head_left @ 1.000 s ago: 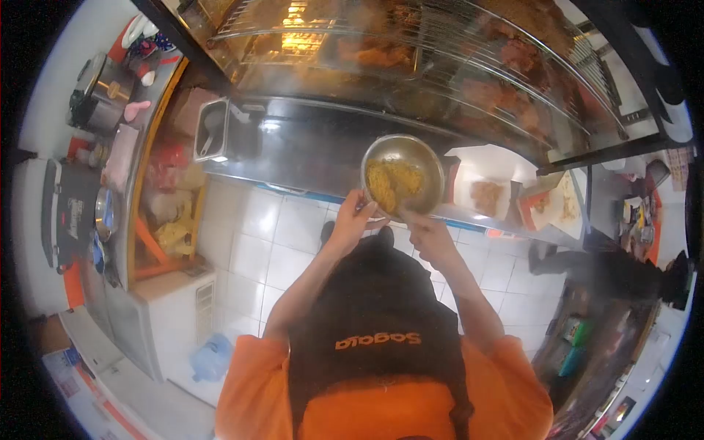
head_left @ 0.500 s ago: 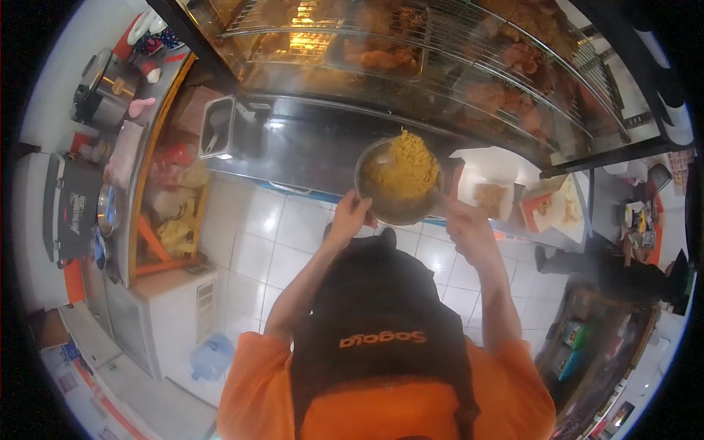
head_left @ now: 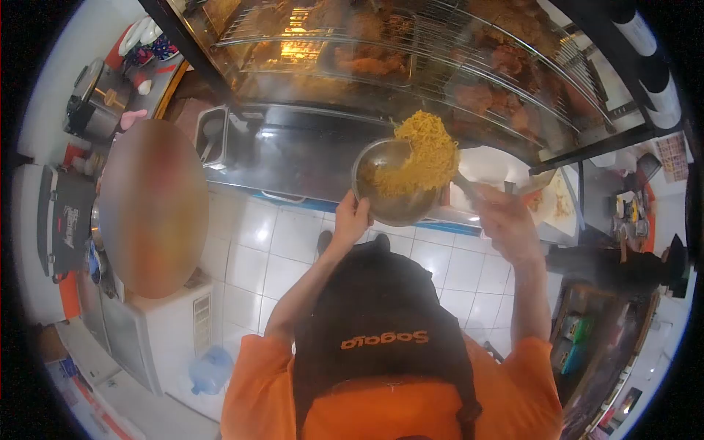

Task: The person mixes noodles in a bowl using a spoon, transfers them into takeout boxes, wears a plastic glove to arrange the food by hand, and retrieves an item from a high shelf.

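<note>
Left hand (head_left: pixel 353 218) was pinched, thumb against fingers, on the lower-left rim of the bowl (head_left: pixel 400 210), centre frame, apparently to steady it and leave its mouth clear. Right hand (head_left: pixel 509 224) was curled round what looked like a utensil (head_left: pixel 463 185), though blur obscured its form. Yellow food (head_left: pixel 429 158) reached from inside the bowl past its upper-right rim. A box (head_left: pixel 497 161) crowded the right, the cabinet (head_left: pixel 440 62) the top; room ran left along the worktop (head_left: pixel 301 150).
</note>
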### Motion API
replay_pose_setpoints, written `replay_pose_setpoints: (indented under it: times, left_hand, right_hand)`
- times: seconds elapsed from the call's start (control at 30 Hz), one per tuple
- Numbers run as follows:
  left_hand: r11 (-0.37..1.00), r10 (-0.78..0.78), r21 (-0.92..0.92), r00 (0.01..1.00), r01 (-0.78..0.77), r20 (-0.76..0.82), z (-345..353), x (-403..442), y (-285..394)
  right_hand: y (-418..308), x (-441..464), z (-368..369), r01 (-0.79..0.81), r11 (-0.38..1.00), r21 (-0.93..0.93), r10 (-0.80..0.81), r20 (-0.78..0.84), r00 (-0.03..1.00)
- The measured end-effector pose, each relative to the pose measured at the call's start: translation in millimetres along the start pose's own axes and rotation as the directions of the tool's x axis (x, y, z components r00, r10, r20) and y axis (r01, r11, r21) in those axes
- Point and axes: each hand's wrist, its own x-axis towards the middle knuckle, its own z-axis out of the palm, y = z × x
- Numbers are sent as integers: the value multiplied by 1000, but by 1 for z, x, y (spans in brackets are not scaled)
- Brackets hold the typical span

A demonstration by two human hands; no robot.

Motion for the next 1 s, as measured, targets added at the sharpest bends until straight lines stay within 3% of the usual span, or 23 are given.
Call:
replay_pose_setpoints:
  times: [0.23, 0.33, 0.57, 0.7, 0.8, 0.9, 0.93, 1.0]
  left_hand:
    - [994, 38, 101, 998, -43, 50, 14, -1, -7]
    - [995, 50, 90, 998, -53, 38, 26, -5, -4]
    - [996, 85, 12, 996, -85, 13, 50, -9, 5]
    - [994, 103, 21, 995, -104, 15, 59, -17, 27]
    - [990, 135, 47, 991, -134, -6, 64, -20, 33]
    - [986, 150, 72, 989, -148, -14, 67, -22, 34]
    - [988, 133, 83, 991, -130, -30, 69, -24, 37]
    - [989, 117, 101, 992, -111, -48, 77, -30, 43]
  right_hand:
    - [-18, -18, -21, 109, 989, 102, -94, -146, 985]
    - [-48, -29, -37, 18, 979, 202, 2, -98, 995]
    - [-63, -59, -62, 32, 980, 194, 17, -244, 970]
    - [-3, -60, -81, 55, 997, 50, -31, -391, 920]
    - [42, -62, -84, 72, 994, 87, -34, -373, 927]
    - [76, -52, -58, -38, 993, 114, 86, -452, 888]
    - [98, -43, -51, 43, 999, 19, -28, -478, 878]
    - [134, -25, -43, 9, 999, 47, 14, -472, 881]
